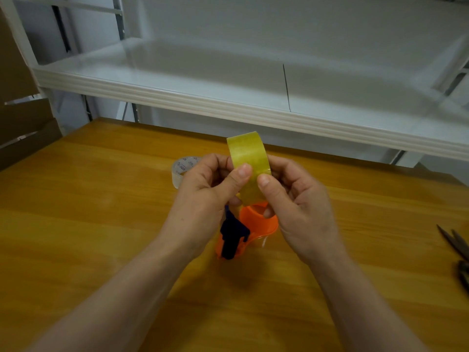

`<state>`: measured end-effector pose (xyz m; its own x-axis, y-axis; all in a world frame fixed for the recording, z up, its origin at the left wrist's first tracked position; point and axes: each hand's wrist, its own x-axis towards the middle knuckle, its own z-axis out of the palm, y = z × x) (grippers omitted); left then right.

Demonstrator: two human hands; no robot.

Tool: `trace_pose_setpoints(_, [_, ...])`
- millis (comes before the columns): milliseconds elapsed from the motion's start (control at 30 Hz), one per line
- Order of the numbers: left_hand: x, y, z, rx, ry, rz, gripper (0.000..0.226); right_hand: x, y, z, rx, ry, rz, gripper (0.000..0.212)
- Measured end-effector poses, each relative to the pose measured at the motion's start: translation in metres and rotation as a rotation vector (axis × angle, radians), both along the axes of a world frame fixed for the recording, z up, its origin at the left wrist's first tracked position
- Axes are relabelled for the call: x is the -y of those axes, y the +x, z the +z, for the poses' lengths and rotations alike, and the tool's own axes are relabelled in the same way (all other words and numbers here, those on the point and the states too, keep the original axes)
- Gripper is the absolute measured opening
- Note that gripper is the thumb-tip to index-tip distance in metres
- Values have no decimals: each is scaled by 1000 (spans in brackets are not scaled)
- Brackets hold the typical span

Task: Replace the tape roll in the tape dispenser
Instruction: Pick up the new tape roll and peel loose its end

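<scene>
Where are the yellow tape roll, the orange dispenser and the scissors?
yellow tape roll [245, 151], head view, upper outer face of the roll.
orange dispenser [256, 224], head view, flared orange hub.
scissors [456, 246], head view, blade near the right edge.

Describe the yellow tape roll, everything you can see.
The tape roll is glossy, translucent yellow, seen edge-on so its wide outer band faces the camera; the core is hidden. It is held upright above the orange dispenser. The left hand and right hand pinch it, both thumbs pressing on the band.
</scene>
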<state>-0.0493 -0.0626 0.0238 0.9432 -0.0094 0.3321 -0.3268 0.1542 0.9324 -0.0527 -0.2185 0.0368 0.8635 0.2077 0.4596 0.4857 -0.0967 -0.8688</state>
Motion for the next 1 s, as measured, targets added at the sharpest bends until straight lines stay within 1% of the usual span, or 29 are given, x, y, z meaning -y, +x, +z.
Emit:
trace_pose_setpoints(100, [0, -2, 3, 46, 79, -29, 30, 0, -1, 0, 20, 16, -38, 24])
trace_pose_setpoints(233, [-2, -2, 0, 46, 157, -52, 31, 0, 0, 1, 19, 35, -60, 22])
trace_pose_setpoints(467, [-1, 0, -2, 17, 88, -7, 24, -2, 0, 0, 24, 6, -14, 29])
trace_pose_setpoints(667, [-4, 3, -2, -5, 36, 11, 11, -1, 0, -1, 13, -138, -2, 42])
trace_pose_setpoints(733, [-6, 3, -2, -31, 1, 11, 13, -1, -1, -1, -1, -167, 6, 43])
trace_pose_setpoints(833, [-5, 2, 3, -112, -142, -43, 26, 0, -2, 0, -9, -181, 3, 37])
trace_pose_setpoints(867, [-5, 2, 4, -118, -144, -55, 29, 0, -1, 0, -13, -162, -11, 32])
trace_pose_setpoints(933, [-5, 1, 3, -91, -64, -53, 36, 0, 0, -1, -41, -112, -52, 21])
trace_pose_setpoints(1000, [-5, 1, 2, -45, 57, -41, 39, 0, 1, -1, -64, -76, -71, 16])
